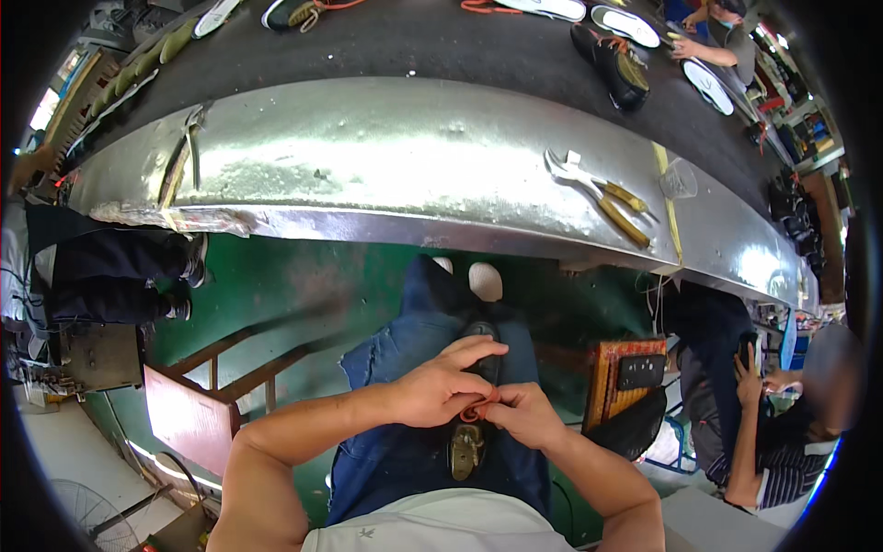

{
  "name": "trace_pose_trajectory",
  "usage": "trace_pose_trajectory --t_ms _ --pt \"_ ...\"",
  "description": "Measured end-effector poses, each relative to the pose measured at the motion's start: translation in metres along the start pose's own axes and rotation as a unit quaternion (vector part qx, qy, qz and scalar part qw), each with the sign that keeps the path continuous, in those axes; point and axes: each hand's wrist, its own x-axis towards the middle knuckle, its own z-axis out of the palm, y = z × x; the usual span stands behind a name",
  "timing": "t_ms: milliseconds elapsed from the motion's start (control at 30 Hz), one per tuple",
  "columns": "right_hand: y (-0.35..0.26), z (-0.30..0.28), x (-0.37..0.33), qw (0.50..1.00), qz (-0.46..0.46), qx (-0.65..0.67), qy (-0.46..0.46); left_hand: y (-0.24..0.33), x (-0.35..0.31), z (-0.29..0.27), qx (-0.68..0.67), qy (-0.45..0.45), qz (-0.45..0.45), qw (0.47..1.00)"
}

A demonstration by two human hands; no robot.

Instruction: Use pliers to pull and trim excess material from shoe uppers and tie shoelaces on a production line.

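Observation:
A dark shoe (466, 451) with orange laces rests lengthwise on my lap, over my blue jeans. My left hand (434, 385) lies across its middle, thumb and index finger pinched at the orange lace (473, 411) while the other fingers reach over the shoe. From the other side my right hand (528, 414) closes its fingertips on the same lace, close to the left thumb. The two hands nearly touch and cover the middle of the shoe. Its far end shows beyond the left fingers.
Ahead runs a metal ledge (386, 156) bearing yellow-handled pincers (602, 198), another hand tool (187, 156) and a clear plastic cup (679, 179). Behind it, a dark belt (414, 46) carries several shoes. A wooden stool (193, 414) stands left. People sit or stand on both sides.

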Motion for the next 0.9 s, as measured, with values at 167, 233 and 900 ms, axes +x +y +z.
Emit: trace_pose_trajectory --t_ms 167,233,900 --pt "-0.012 -0.009 0.003 0.997 -0.033 -0.065 0.039 -0.003 -0.011 0.001 -0.205 0.081 -0.127 0.967" --pt "-0.007 -0.014 -0.006 0.974 -0.134 -0.152 0.104 -0.002 -0.027 -0.011 -0.398 0.165 -0.272 0.86" --pt "0.007 -0.059 -0.032 0.731 -0.256 -0.589 0.231 0.009 -0.066 -0.007 -0.141 -0.094 -0.458 0.873"
